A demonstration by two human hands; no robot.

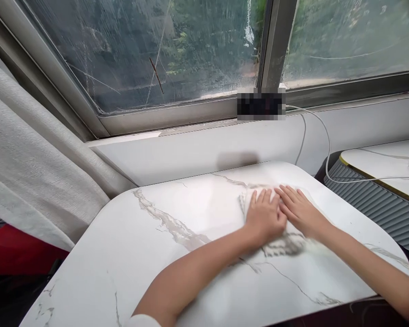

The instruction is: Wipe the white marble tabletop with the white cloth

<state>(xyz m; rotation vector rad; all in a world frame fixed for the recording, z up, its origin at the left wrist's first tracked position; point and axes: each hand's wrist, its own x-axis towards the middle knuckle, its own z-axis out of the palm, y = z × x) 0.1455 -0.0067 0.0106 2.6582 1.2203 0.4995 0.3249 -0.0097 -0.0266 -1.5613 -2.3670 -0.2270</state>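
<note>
A white cloth [282, 246] with a dark, patterned border lies on the white marble-patterned table [116, 236], right of its middle. On the cloth's left part rests my left hand [265, 219], palm down with the fingers stretched forward. Beside it, my right hand [299, 210] lies flat on the cloth, fingers extended. The two hands touch or nearly touch at the left thumb. Both press from above and cover much of the cloth, whose right side is blurred.
A window [170, 59] with a metal frame rises behind the table. A pixelated dark object [261, 104] stands on the sill, and a white cable [328, 150] runs from it to a second table [388, 159] with grey ribbed sides. A pale curtain [30, 145] hangs at left.
</note>
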